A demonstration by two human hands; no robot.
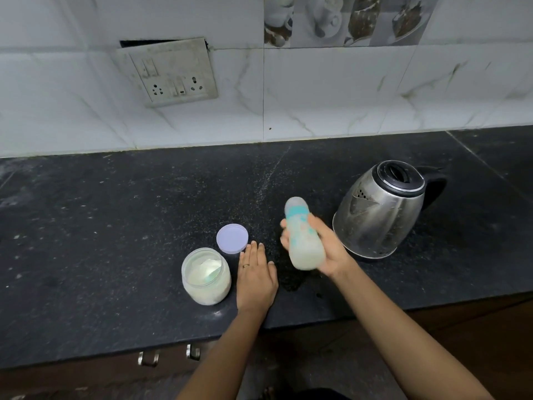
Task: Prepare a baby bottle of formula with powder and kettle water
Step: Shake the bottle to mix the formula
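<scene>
Black stone bench (pixel 101 226): bare stretch at left, back to the tiled wall. One open powder jar (pixel 206 280), near the front edge. One lilac lid (pixel 232 238), flat, just behind the jar. Left hand (pixel 255 277): flat on the bench, fingers straight, holding nothing, fingertips at the lid. One baby bottle (pixel 304 238), milky, tilted, off the bench, gripped by the right hand (pixel 326 249). One steel kettle (pixel 380 209), just right of the bottle.
</scene>
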